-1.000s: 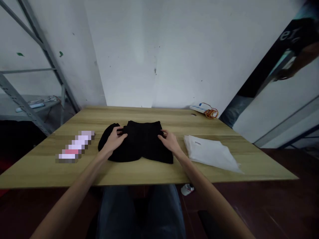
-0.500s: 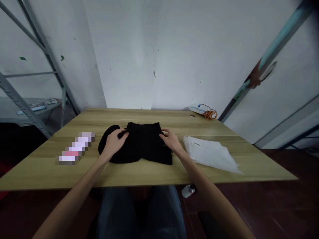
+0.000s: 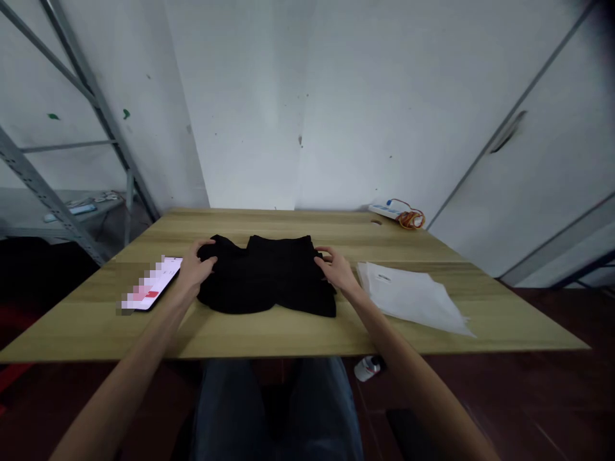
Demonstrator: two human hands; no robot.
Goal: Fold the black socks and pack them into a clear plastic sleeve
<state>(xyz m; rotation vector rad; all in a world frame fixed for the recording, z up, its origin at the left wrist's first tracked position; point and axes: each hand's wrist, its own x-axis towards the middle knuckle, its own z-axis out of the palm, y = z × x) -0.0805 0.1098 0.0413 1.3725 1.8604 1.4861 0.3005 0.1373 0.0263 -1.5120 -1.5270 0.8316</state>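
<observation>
A black garment (image 3: 271,275) lies on the wooden table (image 3: 230,339), its straight top edge toward the wall and a notch in its near edge. At its left end, my left hand (image 3: 196,264) pinches the cloth between thumb and fingers. My right hand (image 3: 335,266) is at the garment's right side, with thumb and fingertips closed on the edge there. Both forearms reach in from the bottom of the view.
A phone (image 3: 156,285) lies left of my left hand. White plastic bags (image 3: 413,296) are at the right. A power strip (image 3: 384,210) with an orange cord (image 3: 410,219) sits at the back right. A bottle (image 3: 368,369) stands below the table edge.
My left hand has moved left, from over the cloth to its outer left end, and the left part is spread flatter. My right hand has hardly moved on the garment.
</observation>
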